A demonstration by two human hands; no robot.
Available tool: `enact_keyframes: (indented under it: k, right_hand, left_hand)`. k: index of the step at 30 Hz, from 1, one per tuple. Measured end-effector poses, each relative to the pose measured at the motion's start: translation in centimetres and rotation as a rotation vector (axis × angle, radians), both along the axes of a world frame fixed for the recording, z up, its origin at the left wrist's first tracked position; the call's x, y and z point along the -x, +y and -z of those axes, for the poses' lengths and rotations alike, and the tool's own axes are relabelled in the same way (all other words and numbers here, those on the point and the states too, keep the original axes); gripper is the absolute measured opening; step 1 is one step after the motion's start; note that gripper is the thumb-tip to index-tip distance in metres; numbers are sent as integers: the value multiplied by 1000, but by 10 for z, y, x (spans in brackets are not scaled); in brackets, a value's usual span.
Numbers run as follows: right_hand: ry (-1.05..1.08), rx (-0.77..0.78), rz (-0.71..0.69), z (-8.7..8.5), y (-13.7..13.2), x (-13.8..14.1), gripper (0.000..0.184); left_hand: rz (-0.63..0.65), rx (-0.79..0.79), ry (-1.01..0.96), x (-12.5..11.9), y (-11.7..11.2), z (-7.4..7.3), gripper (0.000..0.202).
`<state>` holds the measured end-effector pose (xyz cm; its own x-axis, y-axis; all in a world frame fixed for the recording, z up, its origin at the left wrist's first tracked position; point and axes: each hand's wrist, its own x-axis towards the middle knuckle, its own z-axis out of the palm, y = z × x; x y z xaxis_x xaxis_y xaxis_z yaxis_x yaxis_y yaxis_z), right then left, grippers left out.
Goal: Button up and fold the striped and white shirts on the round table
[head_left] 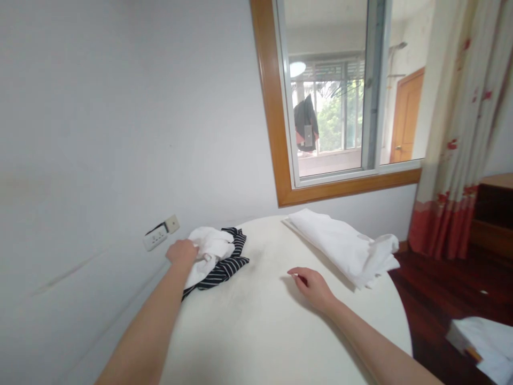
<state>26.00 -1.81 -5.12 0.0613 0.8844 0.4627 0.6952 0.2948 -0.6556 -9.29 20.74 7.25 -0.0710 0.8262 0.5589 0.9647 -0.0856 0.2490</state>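
Observation:
A round white table [260, 331] fills the lower middle of the head view. At its far left edge lies a crumpled white garment [212, 247] on top of a black-and-white striped cloth [226, 267]. My left hand [183, 252] is closed on the white garment. My right hand [312, 287] rests on the bare tabletop near the middle, fingers loosely curled, holding nothing. A folded white cloth [344, 247] lies at the far right of the table, just beyond my right hand.
A grey wall with a power socket [160, 232] runs along the left. A wood-framed window [344, 107] is behind the table, a curtain [460, 133] to its right. Dark wooden floor and white items [483, 337] lie at the lower right.

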Motion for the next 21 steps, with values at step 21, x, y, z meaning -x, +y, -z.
enact_keyframes:
  k: [21]
  right_hand:
    - [39, -39, 72, 5, 8, -10, 35]
  left_hand:
    - [430, -113, 140, -113, -88, 41, 49]
